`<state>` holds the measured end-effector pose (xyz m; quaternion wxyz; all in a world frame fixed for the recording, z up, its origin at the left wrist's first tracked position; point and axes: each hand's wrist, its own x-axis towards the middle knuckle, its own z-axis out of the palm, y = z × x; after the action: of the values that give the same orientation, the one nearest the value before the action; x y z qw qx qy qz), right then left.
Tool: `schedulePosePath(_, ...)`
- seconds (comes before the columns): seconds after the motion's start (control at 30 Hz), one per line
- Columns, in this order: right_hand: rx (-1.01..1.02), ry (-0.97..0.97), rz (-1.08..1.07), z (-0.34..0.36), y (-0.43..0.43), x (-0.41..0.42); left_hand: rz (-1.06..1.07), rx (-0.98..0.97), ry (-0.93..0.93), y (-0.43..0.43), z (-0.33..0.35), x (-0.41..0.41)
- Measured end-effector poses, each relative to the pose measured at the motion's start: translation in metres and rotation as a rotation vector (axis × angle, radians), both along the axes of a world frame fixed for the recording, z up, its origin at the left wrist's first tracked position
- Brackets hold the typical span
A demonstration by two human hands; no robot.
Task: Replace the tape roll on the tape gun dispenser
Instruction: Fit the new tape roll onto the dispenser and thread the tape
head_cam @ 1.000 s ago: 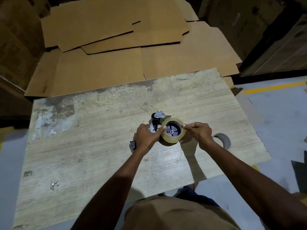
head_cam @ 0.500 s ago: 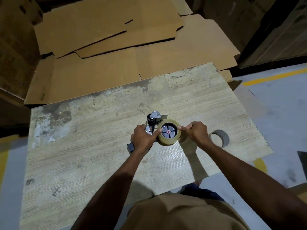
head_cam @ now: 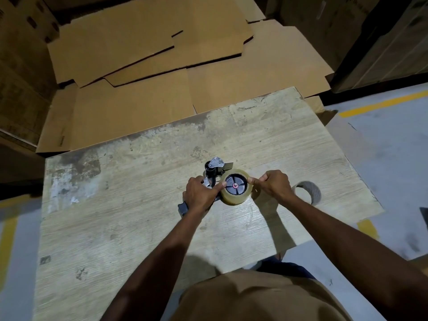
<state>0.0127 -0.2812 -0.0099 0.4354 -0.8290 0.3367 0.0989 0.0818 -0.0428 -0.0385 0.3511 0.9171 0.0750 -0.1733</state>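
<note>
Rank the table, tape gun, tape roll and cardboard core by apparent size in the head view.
1. table
2. tape gun, partly under the left hand
3. tape roll and cardboard core: nearly alike; the right hand hides the core's edge, so unranked.

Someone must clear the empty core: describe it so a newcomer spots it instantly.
Look at the wooden table, near its right edge. Just right of the right hand sits an empty cardboard core: a bare dull ring, unlike the glossy tape roll on the tape gun.
</note>
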Motion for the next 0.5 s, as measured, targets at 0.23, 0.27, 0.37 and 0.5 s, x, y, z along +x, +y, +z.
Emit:
schedulePosePath(0.23,-0.127,-0.277,0.008,0.000,0.024,-0.013,0.010,-0.309,-0.019,0.021,0.024,0.001)
schedulePosePath(0.27,-0.157,-0.311,0.054,0.000,0.029,-0.013,-0.007,-0.318,-0.018,0.029,0.026,0.003)
schedulePosePath(0.37,-0.269,-0.328,0.228,0.000,0.037,-0.011,-0.155,-0.268,-0.016,0.053,0.021,0.008)
schedulePosePath(0.5,-0.297,-0.326,0.222,0.005,0.038,-0.006,-0.283,-0.203,0.127,0.078,0.023,0.013)
